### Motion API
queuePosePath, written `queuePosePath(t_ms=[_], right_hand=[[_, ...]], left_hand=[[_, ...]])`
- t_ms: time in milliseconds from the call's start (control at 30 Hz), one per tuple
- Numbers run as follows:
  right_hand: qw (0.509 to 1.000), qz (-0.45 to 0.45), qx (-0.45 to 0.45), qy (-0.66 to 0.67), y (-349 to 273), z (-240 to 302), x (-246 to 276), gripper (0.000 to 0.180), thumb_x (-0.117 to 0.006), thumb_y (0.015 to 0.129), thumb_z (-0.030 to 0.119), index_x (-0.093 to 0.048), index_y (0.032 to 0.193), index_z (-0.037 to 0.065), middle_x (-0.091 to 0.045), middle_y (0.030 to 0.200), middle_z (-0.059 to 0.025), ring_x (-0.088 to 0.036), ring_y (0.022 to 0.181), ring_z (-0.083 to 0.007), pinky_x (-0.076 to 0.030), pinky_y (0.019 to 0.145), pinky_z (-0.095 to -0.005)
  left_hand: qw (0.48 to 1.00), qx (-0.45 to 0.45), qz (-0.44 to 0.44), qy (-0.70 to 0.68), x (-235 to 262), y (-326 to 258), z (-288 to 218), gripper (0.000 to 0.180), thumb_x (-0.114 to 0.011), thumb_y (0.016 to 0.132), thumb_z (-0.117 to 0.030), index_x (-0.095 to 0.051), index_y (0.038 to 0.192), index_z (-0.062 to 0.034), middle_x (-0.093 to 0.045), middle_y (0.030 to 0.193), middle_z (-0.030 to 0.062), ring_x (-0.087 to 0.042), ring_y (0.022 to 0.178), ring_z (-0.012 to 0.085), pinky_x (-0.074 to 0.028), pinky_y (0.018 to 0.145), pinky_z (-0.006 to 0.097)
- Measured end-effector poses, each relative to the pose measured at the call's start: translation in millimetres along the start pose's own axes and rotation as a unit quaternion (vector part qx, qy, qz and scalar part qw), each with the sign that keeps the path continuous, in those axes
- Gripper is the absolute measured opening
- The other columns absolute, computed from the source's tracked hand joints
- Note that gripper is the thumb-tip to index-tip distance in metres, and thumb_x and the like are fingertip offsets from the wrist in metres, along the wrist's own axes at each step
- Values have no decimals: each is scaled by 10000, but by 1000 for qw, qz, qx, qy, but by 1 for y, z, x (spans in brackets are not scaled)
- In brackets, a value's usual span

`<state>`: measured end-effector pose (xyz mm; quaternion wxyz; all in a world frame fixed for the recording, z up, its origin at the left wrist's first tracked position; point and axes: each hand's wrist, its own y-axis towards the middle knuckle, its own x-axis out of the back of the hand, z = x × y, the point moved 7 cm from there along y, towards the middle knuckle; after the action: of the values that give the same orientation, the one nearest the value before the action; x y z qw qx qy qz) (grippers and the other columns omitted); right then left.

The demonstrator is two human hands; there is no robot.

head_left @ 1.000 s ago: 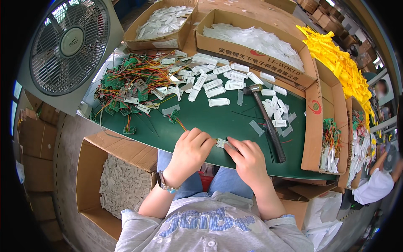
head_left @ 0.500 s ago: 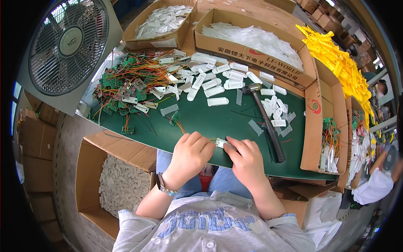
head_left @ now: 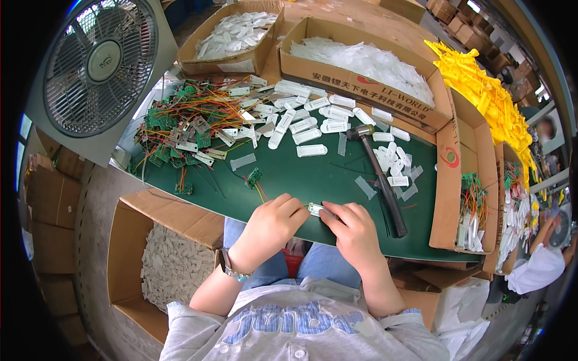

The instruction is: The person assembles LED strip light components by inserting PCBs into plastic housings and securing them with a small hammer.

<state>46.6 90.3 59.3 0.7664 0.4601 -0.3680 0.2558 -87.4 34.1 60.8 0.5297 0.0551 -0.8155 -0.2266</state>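
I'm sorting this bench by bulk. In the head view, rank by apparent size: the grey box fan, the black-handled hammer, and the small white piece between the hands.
1. Grey box fan, largest.
2. Black-handled hammer.
3. Small white piece, smallest.

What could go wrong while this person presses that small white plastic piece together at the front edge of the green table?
The small white plastic piece is pinched between the left hand and right hand right at the green table's near edge, so it might drop onto the lap. The black-handled hammer lies just beside the right hand and could be knocked. The tangled pile of wired green circuit boards could snag.
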Motion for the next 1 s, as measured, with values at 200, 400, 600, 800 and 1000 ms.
queuePosePath(t_ms=[200,400,600,800,1000], right_hand=[[1000,16,15,-2,-1,-2,-2,248,-646,769,70,-733,997,25,-690,1097,-56,-624,911,-207,-514,762,-348],[1000,10,15,4,-2,-3,-3,252,-647,767,75,-730,1001,28,-690,1099,-53,-624,911,-204,-512,754,-346],[1000,6,20,6,-3,-3,-2,261,-648,774,78,-727,1018,31,-684,1110,-52,-624,913,-203,-507,747,-345],[1000,3,18,10,-3,-4,-1,252,-656,794,92,-730,1028,37,-682,1108,-41,-624,922,-195,-506,751,-341],[1000,-8,7,6,-3,-4,0,272,-666,757,50,-755,1013,76,-703,1078,-39,-639,906,-213,-516,754,-355]], left_hand=[[997,2,-35,-68,-1,7,12,235,-730,754,-48,-657,977,-29,-654,957,69,-636,885,270,-550,758,377],[995,-34,-18,-95,-2,11,12,341,-727,734,-16,-674,1070,-4,-676,1030,85,-641,936,265,-557,825,368],[993,-48,-4,-104,-5,14,12,346,-737,711,1,-692,1054,1,-682,1060,78,-639,970,259,-557,845,355],[991,-18,3,-135,-9,14,14,364,-779,711,-22,-700,1065,-1,-699,1090,81,-629,979,276,-548,847,369],[994,-19,9,-112,-8,15,10,330,-771,754,-83,-703,1074,-46,-703,1081,53,-627,995,271,-541,860,384]])
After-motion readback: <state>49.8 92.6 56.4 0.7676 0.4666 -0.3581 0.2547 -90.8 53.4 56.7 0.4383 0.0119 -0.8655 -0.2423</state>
